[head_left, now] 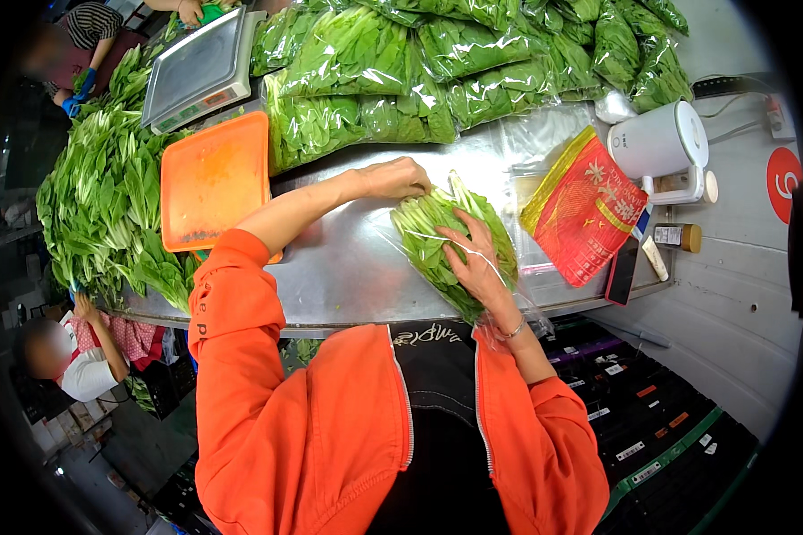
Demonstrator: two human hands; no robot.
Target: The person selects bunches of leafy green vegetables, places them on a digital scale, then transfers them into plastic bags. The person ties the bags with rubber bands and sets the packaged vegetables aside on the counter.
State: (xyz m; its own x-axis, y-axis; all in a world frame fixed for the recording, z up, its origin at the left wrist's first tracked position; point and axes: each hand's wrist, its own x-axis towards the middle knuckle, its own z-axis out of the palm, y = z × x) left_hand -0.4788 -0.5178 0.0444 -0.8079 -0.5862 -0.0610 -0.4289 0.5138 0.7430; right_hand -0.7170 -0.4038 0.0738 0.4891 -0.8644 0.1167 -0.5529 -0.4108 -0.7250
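Observation:
A bunch of leafy greens (424,236) lies in a clear plastic bag (525,303) on the metal table, pale stems pointing away from me. My right hand (477,260) rests on the leaves with its fingers spread; loose plastic surrounds its wrist, so the hand appears to be inside the bag. My left hand (397,177) is closed at the far left end of the bunch, its fingertips pinching what looks like the bag's corner; the exact grip is partly hidden.
Filled bags of greens (357,53) are piled at the back. An orange tray (214,183), a scale (196,67) and loose greens (107,187) are on the left. Rightward are a red-yellow packet (584,209), white kettle (656,141), phone (622,270) and jar (678,237). Other people work leftward.

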